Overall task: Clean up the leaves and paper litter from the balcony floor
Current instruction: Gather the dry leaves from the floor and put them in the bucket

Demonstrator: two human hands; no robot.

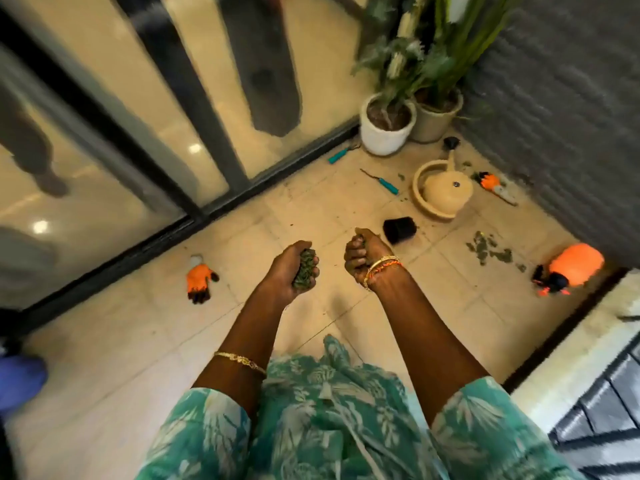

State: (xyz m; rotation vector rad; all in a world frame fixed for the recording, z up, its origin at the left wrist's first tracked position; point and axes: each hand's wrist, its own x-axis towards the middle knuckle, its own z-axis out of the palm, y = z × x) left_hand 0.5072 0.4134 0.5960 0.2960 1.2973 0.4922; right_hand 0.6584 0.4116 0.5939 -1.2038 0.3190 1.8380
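Both hands hold mid-frame above the floor (pixel 145 341), left hand (pixel 292 268) fingers curled round leaves (pixel 304 271), right hand (pixel 362 256) fisted, nearer the loose leaf pile (pixel 488 249) at right.

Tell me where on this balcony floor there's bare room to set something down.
Bare tile lies between the orange glove and the black pot, under both hands, and nearer, left of the person's dress. It is crowded toward the corner: planters, watering can, teal tools, scattered leaves and an orange sprayer.
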